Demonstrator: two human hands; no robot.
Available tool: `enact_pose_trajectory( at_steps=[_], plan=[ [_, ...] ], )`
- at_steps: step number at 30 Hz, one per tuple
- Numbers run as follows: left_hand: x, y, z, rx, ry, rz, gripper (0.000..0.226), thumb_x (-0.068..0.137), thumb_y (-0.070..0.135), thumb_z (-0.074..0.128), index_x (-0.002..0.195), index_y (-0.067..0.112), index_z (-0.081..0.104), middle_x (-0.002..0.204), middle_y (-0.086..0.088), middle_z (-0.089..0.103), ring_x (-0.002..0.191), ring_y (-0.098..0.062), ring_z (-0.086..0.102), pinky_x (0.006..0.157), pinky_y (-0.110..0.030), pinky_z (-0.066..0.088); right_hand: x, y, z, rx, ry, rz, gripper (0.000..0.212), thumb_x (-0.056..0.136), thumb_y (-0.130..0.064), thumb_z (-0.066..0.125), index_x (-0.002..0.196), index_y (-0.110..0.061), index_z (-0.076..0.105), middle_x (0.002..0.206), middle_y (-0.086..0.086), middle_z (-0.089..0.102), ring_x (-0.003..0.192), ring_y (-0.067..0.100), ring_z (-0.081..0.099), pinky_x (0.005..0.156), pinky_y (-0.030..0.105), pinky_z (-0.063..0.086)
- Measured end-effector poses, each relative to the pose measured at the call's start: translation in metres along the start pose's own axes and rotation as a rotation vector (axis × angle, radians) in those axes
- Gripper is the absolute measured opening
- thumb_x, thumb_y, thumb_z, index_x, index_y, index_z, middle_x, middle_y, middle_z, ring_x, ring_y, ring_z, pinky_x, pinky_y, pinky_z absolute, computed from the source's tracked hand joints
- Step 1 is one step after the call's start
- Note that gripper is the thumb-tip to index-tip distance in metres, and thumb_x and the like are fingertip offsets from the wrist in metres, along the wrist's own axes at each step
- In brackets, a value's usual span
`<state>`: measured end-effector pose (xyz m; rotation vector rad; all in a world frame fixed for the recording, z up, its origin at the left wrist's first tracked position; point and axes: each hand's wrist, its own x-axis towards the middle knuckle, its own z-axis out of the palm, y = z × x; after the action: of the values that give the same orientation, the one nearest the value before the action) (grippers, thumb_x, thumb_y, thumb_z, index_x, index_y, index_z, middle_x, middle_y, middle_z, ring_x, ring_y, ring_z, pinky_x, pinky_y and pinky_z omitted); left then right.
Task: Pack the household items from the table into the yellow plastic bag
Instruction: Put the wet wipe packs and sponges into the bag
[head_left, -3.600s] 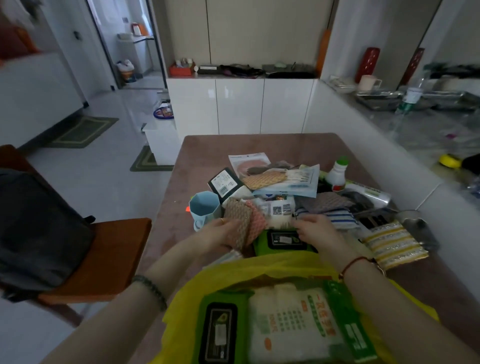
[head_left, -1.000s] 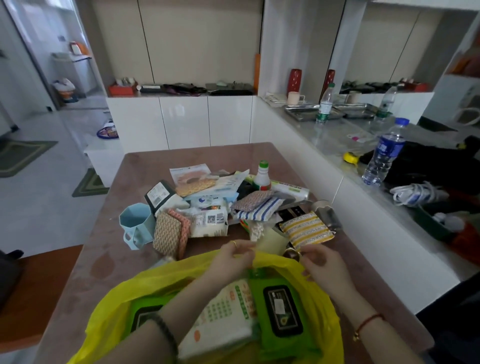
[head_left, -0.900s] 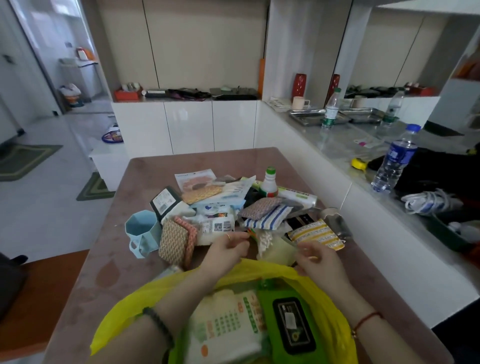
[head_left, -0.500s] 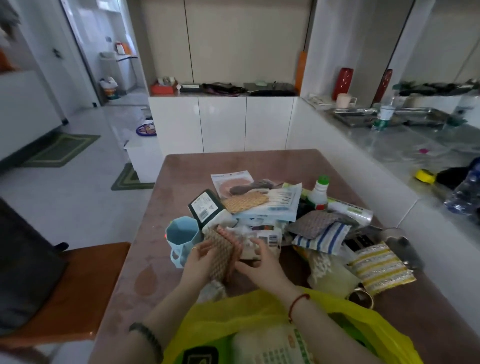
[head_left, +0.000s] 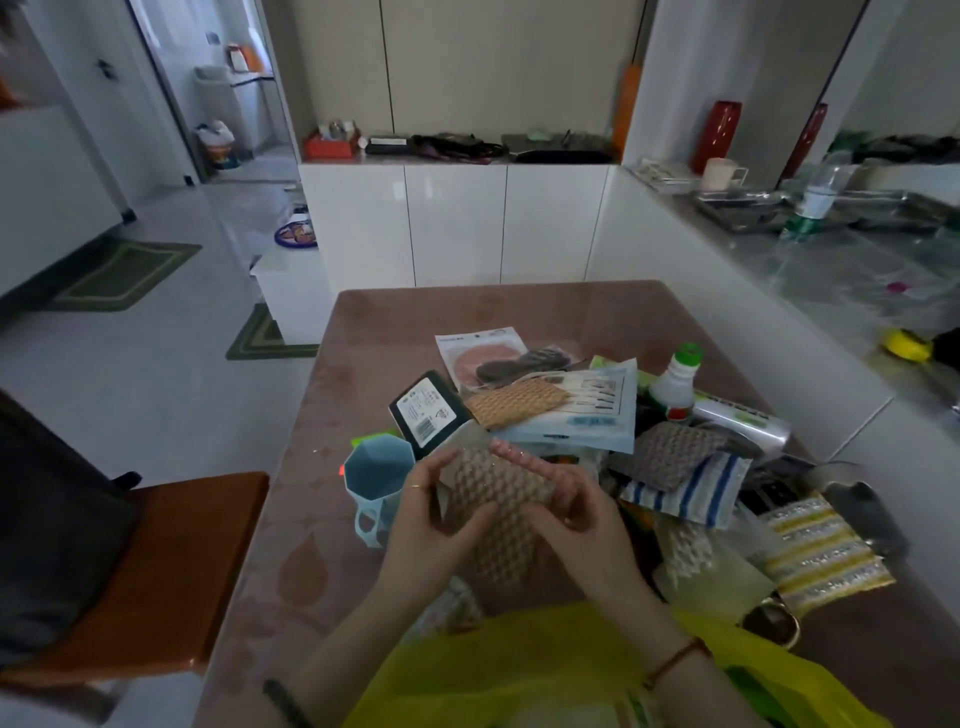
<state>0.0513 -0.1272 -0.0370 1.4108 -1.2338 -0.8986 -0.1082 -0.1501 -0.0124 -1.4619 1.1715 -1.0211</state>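
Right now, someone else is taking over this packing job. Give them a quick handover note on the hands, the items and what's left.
Left hand and right hand: both grip the sponge pack, held over the table.
Yellow bag: at the near edge, under the forearms.
Done: cannot tell, as the bag's contents are mostly hidden.
Left: the sponge pack, then the blue cup, white bottle, striped cloth, gold-striped pack and the rest of the pile.
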Motion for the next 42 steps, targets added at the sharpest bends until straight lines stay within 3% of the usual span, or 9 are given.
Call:
enact_pose_trajectory(
  at_steps=[3,6,9,13,16,24,28,34,42],
  plan=[
    [0.001,0.022,0.017,-0.007,-0.173,-0.132,0.051,0.074,0.027,0.073,0.114,0.034,0.043,0.107,0.021,0.053,0.099,0.003,0.054,0.068,-0.004,0.049,-0.005,-0.011,-0.033,0.118,-0.09,0.034,0.027,0.085,-0.012,0.061,0.095,-0.036,0.055,0.1,-0.016,0.06,0.079,-0.017,0.059,0.066,0.006,0.049],
    [0.0,0.041,0.037,-0.111,-0.269,-0.334,0.06,0.059,0.049,0.07,0.11,0.028,0.046,0.11,0.007,0.059,0.099,-0.012,0.06,0.079,-0.021,0.053,-0.005,-0.012,-0.06,0.039,0.059,0.019,0.01,0.089,-0.025,0.056,0.094,-0.032,0.06,0.098,-0.016,0.062,0.089,-0.008,0.061,0.076,0.017,0.052],
    [0.002,0.044,0.056,-0.31,-0.254,-0.545,0.05,0.071,0.042,0.07,0.11,0.024,0.046,0.11,-0.001,0.059,0.096,-0.02,0.06,0.079,-0.033,0.054,0.01,0.0,-0.097,-0.52,0.299,-0.056,0.04,0.086,-0.032,0.061,0.124,-0.023,0.049,0.124,-0.004,0.053,0.119,0.017,0.049,0.092,0.03,0.046],
    [-0.003,0.042,0.071,-0.502,-0.279,-0.726,0.082,0.055,0.046,0.081,0.124,0.018,0.047,0.118,-0.011,0.064,0.104,-0.031,0.063,0.086,-0.047,0.054,0.027,0.029,-0.123,-1.154,-0.039,0.153,0.079,0.083,-0.041,0.06,0.146,-0.031,0.013,0.156,0.011,0.004,0.142,0.036,0.008,0.109,0.058,0.024],
    [-0.013,0.043,0.079,-0.535,-0.212,-0.751,0.091,0.05,0.044,0.078,0.13,0.014,0.046,0.123,-0.013,0.062,0.11,-0.031,0.06,0.093,-0.045,0.05,0.03,0.037,-0.127,-1.248,-0.081,0.147,0.068,0.087,-0.037,0.056,0.144,-0.027,0.021,0.151,0.014,0.015,0.136,0.039,0.021,0.102,0.054,0.038],
    [-0.017,0.056,0.108,-0.604,-0.143,-0.788,0.047,0.085,0.036,0.058,0.123,0.008,0.052,0.112,-0.014,0.063,0.098,-0.029,0.06,0.075,-0.04,0.05,0.025,0.026,-0.179,-0.82,0.207,-0.063,0.047,0.089,-0.019,0.05,0.135,-0.012,0.041,0.126,0.015,0.053,0.112,0.031,0.052,0.086,0.036,0.047],
    [-0.019,0.069,0.14,-0.595,-0.187,-0.749,0.05,0.084,0.048,0.054,0.121,0.015,0.053,0.118,-0.014,0.063,0.106,-0.031,0.061,0.086,-0.046,0.052,-0.017,0.001,-0.201,-0.58,0.348,-0.485,0.044,0.078,-0.018,0.053,0.122,-0.012,0.052,0.114,-0.001,0.056,0.11,0.015,0.051,0.094,0.01,0.037],
    [-0.032,0.081,0.186,-0.729,-0.336,-0.699,0.06,0.091,0.057,0.03,0.098,0.009,0.066,0.091,-0.013,0.075,0.082,-0.026,0.071,0.07,-0.037,0.056,-0.056,0.045,-0.219,-0.76,-0.128,-0.68,0.065,0.07,-0.007,0.069,0.125,-0.031,0.043,0.137,-0.006,0.036,0.135,0.015,0.029,0.105,0.041,0.037],
    [-0.041,0.086,0.204,-0.717,-0.428,-0.637,0.087,0.051,0.076,0.053,0.113,0.015,0.06,0.101,-0.012,0.074,0.095,-0.03,0.068,0.072,-0.039,0.057,-0.063,0.053,-0.253,-0.696,-0.274,-0.588,0.07,0.079,-0.005,0.052,0.127,-0.051,0.031,0.144,-0.017,0.023,0.142,0.002,0.008,0.113,0.03,0.02]
  ],
)
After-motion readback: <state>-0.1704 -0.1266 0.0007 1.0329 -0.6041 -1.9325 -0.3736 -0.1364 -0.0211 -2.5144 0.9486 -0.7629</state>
